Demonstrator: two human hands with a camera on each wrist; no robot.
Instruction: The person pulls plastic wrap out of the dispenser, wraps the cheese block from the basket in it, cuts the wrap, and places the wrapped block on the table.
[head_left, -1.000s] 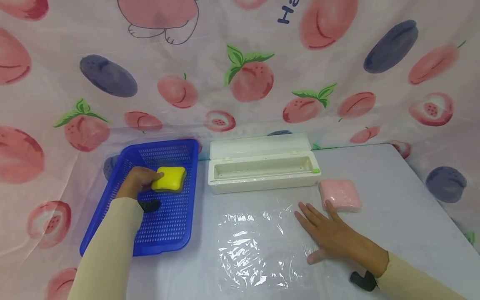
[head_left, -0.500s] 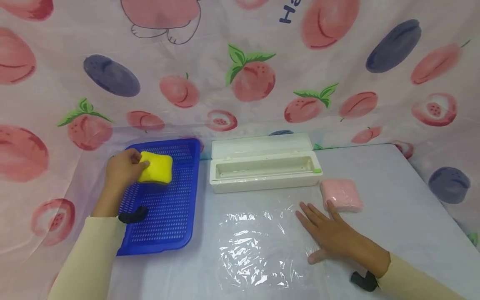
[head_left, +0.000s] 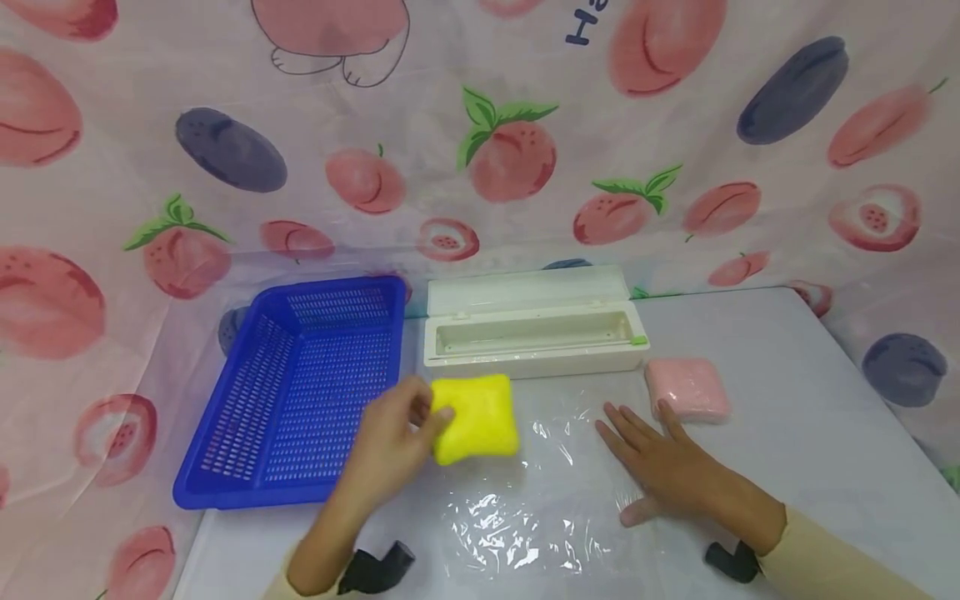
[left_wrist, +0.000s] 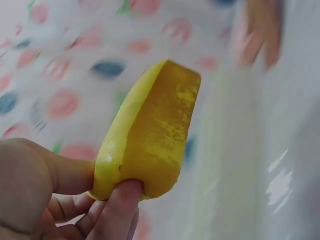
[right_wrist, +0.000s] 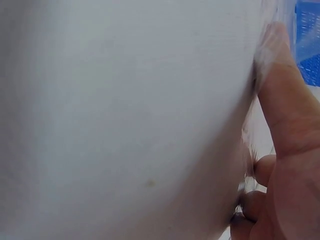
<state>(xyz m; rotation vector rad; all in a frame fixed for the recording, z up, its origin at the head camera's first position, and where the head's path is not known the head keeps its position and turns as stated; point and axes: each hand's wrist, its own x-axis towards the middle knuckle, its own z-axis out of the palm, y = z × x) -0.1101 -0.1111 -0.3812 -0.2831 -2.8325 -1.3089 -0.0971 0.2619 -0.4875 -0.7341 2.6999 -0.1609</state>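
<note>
My left hand (head_left: 397, 433) pinches a yellow sponge (head_left: 477, 419) by its left edge, thumb on top, over the upper left part of a clear sheet of cling film (head_left: 517, 533). In the left wrist view the sponge (left_wrist: 150, 130) shows a smooth yellow face and a darker, patchy side. My right hand (head_left: 663, 462) rests with spread, straight fingers on the film's right edge. In the right wrist view the film lies against the thumb (right_wrist: 285, 105). A pink block wrapped in film (head_left: 686, 389) lies just beyond the right fingertips.
A blue perforated basket (head_left: 292, 496) stands at the left with nothing in it. Behind the film sits a white cling film dispenser (head_left: 540, 365), lid raised, with a green slider (head_left: 638, 340) on its front rail. A fruit-print cloth (head_left: 420, 108) hangs behind the white table.
The left hand has lifted the yellow sponge out of the blue basket and carried it right, over the film. The right hand has stayed in place.
</note>
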